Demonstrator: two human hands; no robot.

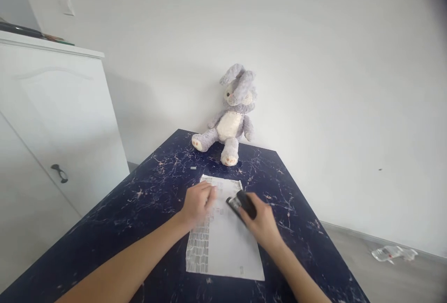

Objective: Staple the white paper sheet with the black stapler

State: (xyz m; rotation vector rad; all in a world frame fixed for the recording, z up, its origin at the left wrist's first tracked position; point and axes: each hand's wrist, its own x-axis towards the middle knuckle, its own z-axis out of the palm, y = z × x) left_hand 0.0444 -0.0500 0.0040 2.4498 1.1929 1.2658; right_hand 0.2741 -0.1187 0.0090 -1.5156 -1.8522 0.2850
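Observation:
A white sheet of paper (226, 242) with printed blocks along its left edge lies on the dark blue marbled table (139, 210). My left hand (197, 203) rests on the sheet's upper left part, fingers curled down onto it. My right hand (261, 224) grips a black stapler (241, 204) held over the sheet's upper right part, its nose pointing toward the left hand.
A grey and white plush rabbit (232, 117) sits at the table's far edge against the white wall. A small white scrap (193, 168) lies near it. A white cabinet (52, 121) stands on the left. Crumpled clear plastic (393, 252) lies on the floor at right.

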